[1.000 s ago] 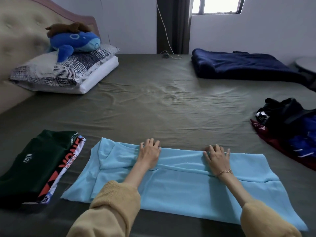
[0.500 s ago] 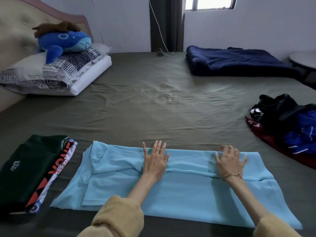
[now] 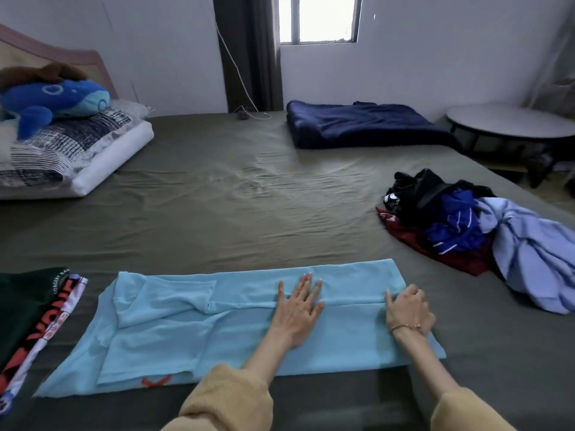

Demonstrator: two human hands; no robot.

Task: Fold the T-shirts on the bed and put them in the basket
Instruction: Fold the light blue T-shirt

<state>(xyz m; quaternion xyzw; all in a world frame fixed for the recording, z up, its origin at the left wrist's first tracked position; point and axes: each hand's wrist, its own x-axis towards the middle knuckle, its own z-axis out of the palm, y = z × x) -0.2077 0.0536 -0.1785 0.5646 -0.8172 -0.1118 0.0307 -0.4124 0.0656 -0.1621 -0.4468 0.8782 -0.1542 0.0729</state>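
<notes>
Left hand [image 3: 298, 311] lies flat, fingers straight, on the light blue T-shirt [image 3: 174, 331]; just right of it, right hand [image 3: 408, 310] curls over the fold edge

The spread T-shirt [image 3: 193, 325] lies on the near part of the bed [image 3: 217, 213]. The left hand [image 3: 297, 312] rests flat on the T-shirt, right of its middle. The right hand [image 3: 409, 311] rests on the T-shirt's right end. The folded T-shirt [image 3: 28, 315] lies left of the spread one. The clothes pile [image 3: 473, 225] lies behind and right. The pillows [image 3: 68, 154] lie at the far left, the plush toy [image 3: 53, 99] on them. The blanket [image 3: 367, 124] lies at the far edge. The table [image 3: 510, 122] stands right of the bed.
</notes>
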